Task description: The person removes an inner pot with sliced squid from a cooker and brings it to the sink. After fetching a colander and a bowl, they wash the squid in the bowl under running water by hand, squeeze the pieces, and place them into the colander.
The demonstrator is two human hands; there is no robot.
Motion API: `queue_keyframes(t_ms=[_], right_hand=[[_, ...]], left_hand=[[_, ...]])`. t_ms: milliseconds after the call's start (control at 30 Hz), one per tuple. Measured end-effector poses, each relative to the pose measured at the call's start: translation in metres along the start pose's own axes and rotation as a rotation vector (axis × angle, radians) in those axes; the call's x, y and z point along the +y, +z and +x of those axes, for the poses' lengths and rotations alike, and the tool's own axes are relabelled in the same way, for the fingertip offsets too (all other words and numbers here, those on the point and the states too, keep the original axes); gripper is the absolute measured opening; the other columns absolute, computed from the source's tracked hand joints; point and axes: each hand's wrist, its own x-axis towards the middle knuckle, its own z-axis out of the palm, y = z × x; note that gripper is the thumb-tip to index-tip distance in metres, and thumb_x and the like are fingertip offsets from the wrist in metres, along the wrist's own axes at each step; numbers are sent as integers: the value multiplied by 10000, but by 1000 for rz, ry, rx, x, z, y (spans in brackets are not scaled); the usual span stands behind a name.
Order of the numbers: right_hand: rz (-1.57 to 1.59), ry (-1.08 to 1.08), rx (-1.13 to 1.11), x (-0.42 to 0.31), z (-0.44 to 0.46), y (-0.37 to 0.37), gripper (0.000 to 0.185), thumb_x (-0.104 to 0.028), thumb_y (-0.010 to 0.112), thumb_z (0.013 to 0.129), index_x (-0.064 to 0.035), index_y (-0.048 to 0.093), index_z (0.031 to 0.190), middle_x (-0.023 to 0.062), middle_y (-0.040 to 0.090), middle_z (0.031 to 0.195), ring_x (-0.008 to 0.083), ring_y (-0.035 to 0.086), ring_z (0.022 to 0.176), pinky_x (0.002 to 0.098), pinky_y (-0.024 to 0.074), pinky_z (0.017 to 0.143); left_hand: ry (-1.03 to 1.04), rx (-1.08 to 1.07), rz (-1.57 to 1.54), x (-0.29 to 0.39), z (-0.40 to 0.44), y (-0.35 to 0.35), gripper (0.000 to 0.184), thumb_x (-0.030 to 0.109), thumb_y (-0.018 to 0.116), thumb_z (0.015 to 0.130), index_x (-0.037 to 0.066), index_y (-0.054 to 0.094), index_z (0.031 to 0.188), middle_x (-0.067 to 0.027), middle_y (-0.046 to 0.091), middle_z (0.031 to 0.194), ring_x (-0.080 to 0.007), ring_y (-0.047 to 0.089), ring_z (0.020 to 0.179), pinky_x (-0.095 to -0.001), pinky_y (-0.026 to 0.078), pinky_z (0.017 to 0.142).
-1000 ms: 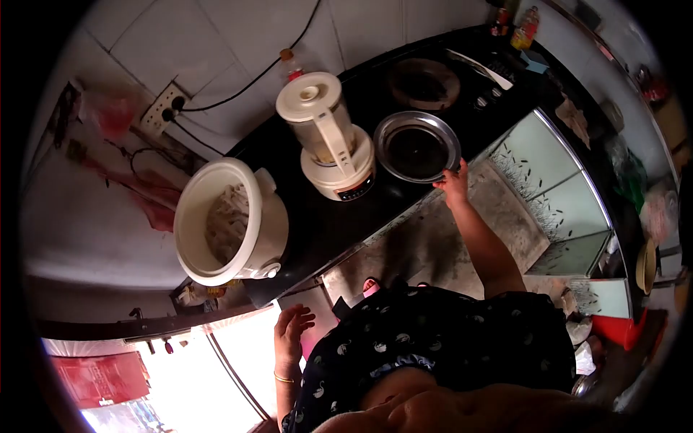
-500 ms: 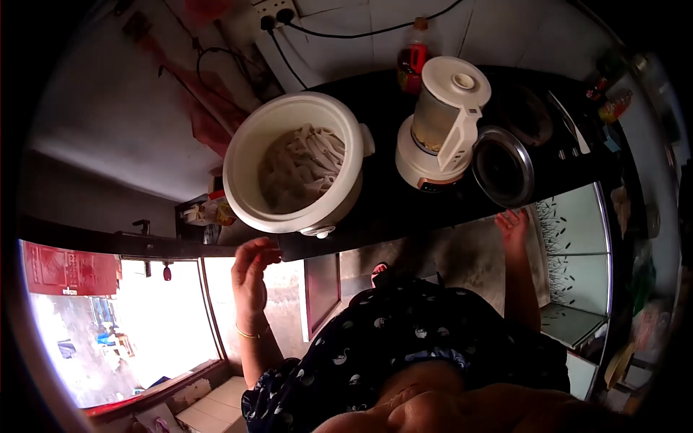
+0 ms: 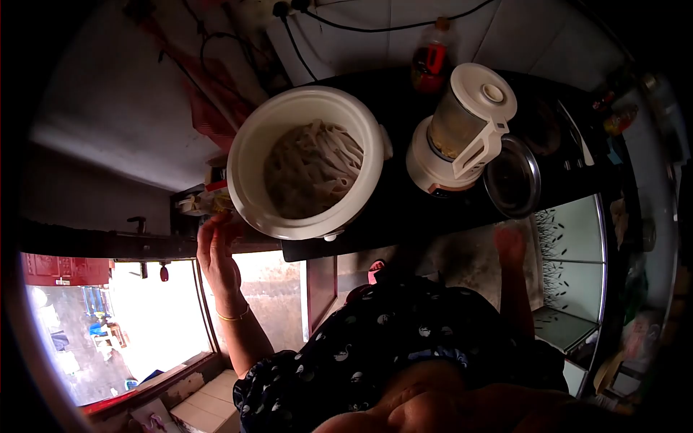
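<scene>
In the head view, the step in hand seems to be a reach by the left hand (image 3: 219, 256), its fingers loosely bent and parted, with no object visible in its grasp. It is raised just beside the lower left rim of a white electric cooker pot (image 3: 289, 103), near some small packets (image 3: 193, 205); whether the fingertips touch either, I cannot tell. The pot rests on the black countertop (image 3: 404, 222), with pale, folded pieces (image 3: 321, 162) inside. The right hand (image 3: 511, 242) is blurred below the round metal dish (image 3: 535, 177), apart from the glass electric kettle (image 3: 462, 124); its finger pose cannot be told. Handling the pot would likely call for a level, steady hold.
</scene>
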Motion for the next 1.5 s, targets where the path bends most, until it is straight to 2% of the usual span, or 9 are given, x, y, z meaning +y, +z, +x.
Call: queue_keyframes(t_ms=[100, 200, 333, 467, 633, 833, 933, 1267, 1500], right_hand=[[230, 204, -762, 23, 22, -45, 467, -353, 451, 920, -53, 427, 1277, 113, 581, 1093, 255, 593, 934, 435, 496, 801], [-307, 383, -437, 14, -79, 118, 392, -268, 453, 918, -45, 470, 1240, 87, 625, 984, 228, 615, 858, 392, 514, 751], [-462, 366, -900, 27, -139, 271, 405, -170, 448, 913, -25, 414, 1289, 116, 589, 1072, 231, 606, 894, 366, 513, 762], [-492, 329, -982, 64, -157, 344, 460, -145, 433, 895, 6, 347, 1321, 130, 572, 1086, 244, 598, 943, 379, 515, 771], [-388, 408, -936, 79, -160, 361, 393, -123, 439, 889, 0, 388, 1259, 119, 580, 1044, 218, 604, 878, 350, 526, 718], [-461, 227, -852, 99, -163, 367, 348, -40, 551, 829, -10, 404, 1144, 114, 576, 1006, 181, 603, 771, 287, 535, 574], [-498, 165, -840, 98, -163, 370, 344, -38, 563, 821, -14, 410, 1128, 111, 577, 993, 175, 603, 756, 283, 535, 570], [-382, 57, -992, 58, -200, 412, 379, -43, 539, 806, -23, 397, 1156, 109, 566, 968, 167, 588, 748, 264, 483, 536], [-295, -162, -1116, 34, -257, 434, 520, -114, 550, 761, 10, 357, 1228, 111, 548, 954, 124, 519, 651, 224, 407, 476]], left_hand=[[15, 83, -20, -3, 13, -3, 271, 146, 466, 938, -7, 515, 1156, -107, 599, 1068, -167, 600, 891, -282, 477, 797], [7, 118, 68, -7, 42, -4, 293, 158, 495, 917, 4, 522, 1164, -87, 597, 1044, -158, 589, 888, -275, 468, 800], [-170, -23, 190, -24, 84, -5, 312, 155, 526, 877, 3, 542, 1148, -65, 598, 1015, -135, 567, 869, -252, 451, 783], [-297, -159, 284, -19, 103, 15, 306, 143, 543, 844, 1, 560, 1115, -44, 605, 972, -103, 536, 827, -234, 434, 740], [-93, -132, 307, -56, 122, 7, 253, 109, 594, 795, -24, 584, 1009, -50, 621, 904, -109, 534, 790, -248, 435, 719], [6, -33, 317, -51, 113, 16, 232, 102, 598, 786, -30, 595, 977, -63, 634, 870, -117, 543, 773, -252, 438, 716], [-1, -4, 252, -49, 112, 18, 235, 105, 599, 784, -32, 600, 975, -68, 633, 869, -122, 547, 777, -250, 438, 721], [-11, 119, 79, 25, 105, 23, 278, 90, 581, 793, -49, 592, 1034, -86, 627, 924, -137, 552, 817, -251, 437, 759], [86, 242, -102, 81, 50, 18, 227, 43, 532, 826, -50, 565, 1030, -66, 609, 925, -116, 539, 832, -217, 405, 772]])
